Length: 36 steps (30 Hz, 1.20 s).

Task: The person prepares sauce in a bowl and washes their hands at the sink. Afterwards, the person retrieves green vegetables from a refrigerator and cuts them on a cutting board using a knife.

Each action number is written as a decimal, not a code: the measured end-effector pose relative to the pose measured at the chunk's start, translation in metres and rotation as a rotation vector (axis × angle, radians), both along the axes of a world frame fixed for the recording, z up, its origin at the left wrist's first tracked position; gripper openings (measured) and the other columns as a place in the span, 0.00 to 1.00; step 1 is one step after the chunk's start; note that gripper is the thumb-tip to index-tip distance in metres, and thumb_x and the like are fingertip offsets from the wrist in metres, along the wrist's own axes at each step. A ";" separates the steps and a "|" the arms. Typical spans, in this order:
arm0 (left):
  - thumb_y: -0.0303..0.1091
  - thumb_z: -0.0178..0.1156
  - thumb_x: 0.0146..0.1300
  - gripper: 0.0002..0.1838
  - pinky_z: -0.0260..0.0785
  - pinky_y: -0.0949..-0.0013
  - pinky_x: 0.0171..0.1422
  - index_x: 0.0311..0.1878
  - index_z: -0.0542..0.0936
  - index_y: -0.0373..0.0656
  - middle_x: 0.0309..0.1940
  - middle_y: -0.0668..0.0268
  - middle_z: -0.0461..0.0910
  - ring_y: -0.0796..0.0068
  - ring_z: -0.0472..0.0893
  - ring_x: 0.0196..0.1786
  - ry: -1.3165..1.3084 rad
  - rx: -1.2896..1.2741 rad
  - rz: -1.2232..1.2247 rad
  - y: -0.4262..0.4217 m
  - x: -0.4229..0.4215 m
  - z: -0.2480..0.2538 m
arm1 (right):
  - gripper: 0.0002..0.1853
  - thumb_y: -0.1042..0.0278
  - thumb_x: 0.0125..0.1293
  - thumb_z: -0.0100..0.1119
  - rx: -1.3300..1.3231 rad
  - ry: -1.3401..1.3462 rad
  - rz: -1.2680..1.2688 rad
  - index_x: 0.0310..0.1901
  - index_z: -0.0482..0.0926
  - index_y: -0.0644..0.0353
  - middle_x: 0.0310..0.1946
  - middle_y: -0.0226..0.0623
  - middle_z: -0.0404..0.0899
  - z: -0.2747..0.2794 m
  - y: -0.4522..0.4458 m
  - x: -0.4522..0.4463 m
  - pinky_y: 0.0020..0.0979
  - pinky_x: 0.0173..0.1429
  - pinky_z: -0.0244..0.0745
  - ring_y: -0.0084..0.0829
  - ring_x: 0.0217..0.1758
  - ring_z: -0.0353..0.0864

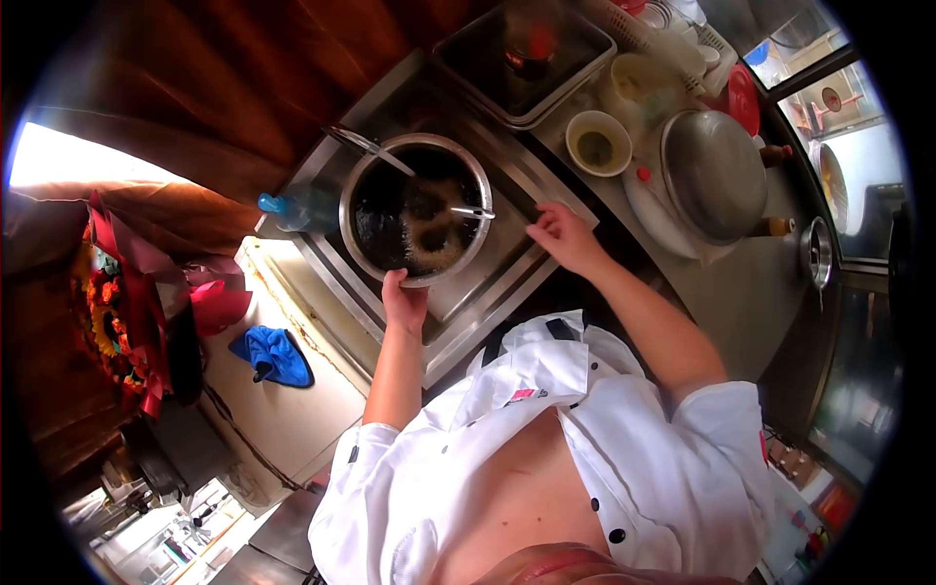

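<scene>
A round steel pot (346,210) of dark liquid with brown foam sits on the steel counter (517,234). My left hand (405,304) grips its near rim, thumb on the edge and the other fingers mostly hidden below. A long metal utensil handle (390,159) leans over the far left rim; its lower end is hidden in the liquid. A shorter metal handle (473,212) rests at the right side of the pot. My right hand (565,239) hovers right of the pot, fingers loosely bent and apart, with nothing seen in it.
Behind the pot is a rectangular steel tray (526,122). A bowl (599,144) and a large domed metal lid (714,175) stand on the right counter. At left are a blue-capped bottle (297,210), a blue cloth (273,356) and a wrapped bouquet (112,312).
</scene>
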State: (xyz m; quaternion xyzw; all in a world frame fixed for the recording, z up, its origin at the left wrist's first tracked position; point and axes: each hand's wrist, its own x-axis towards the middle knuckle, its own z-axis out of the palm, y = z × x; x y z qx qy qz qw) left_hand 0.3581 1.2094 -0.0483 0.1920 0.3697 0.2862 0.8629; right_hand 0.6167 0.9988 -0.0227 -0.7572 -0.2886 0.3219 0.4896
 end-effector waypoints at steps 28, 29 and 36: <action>0.34 0.56 0.55 0.30 0.61 0.54 0.75 0.64 0.71 0.37 0.64 0.59 0.75 0.57 0.72 0.68 -0.043 -0.068 -0.021 -0.005 0.021 -0.027 | 0.19 0.64 0.59 0.72 -0.114 -0.018 -0.097 0.46 0.76 0.64 0.27 0.36 0.82 0.017 0.066 -0.027 0.29 0.37 0.78 0.29 0.29 0.82; 0.34 0.56 0.55 0.30 0.61 0.53 0.75 0.64 0.71 0.37 0.64 0.59 0.75 0.58 0.72 0.68 -0.035 -0.062 -0.025 -0.005 0.022 -0.027 | 0.15 0.67 0.60 0.70 -0.102 0.148 -0.122 0.44 0.77 0.64 0.27 0.35 0.82 0.015 0.068 -0.021 0.28 0.36 0.78 0.27 0.28 0.82; 0.34 0.56 0.55 0.30 0.61 0.53 0.75 0.64 0.72 0.38 0.64 0.59 0.75 0.58 0.71 0.69 -0.068 -0.070 -0.027 -0.003 0.022 -0.039 | 0.13 0.64 0.64 0.68 0.051 0.287 -0.275 0.42 0.78 0.63 0.29 0.33 0.80 0.019 0.071 0.008 0.26 0.35 0.74 0.23 0.29 0.78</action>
